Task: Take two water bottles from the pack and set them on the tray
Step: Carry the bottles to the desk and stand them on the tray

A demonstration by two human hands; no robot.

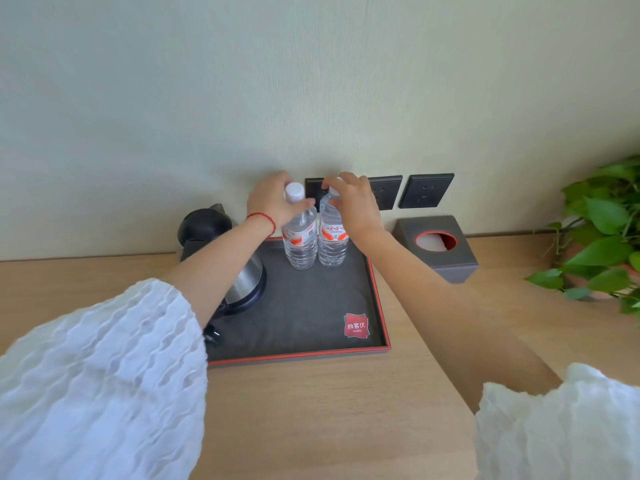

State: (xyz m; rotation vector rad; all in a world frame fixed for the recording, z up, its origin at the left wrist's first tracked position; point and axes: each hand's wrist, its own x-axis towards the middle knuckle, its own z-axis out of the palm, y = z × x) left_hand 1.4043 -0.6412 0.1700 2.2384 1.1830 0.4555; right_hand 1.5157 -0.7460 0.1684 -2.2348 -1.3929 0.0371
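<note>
Two clear water bottles with red-and-white labels stand upright side by side at the far end of a dark tray with a red rim (379, 306). My left hand (273, 199) grips the neck of the left bottle (300, 242), whose white cap shows above my fingers. My right hand (353, 199) holds the top of the right bottle (332, 242) and covers its cap. The pack is not in view.
A black and steel electric kettle (221, 258) sits on the tray's left side, partly under my left forearm. A grey tissue box (438, 247) stands right of the tray, a green potted plant (602, 237) at the far right. Dark wall sockets (426, 190) are behind the bottles.
</note>
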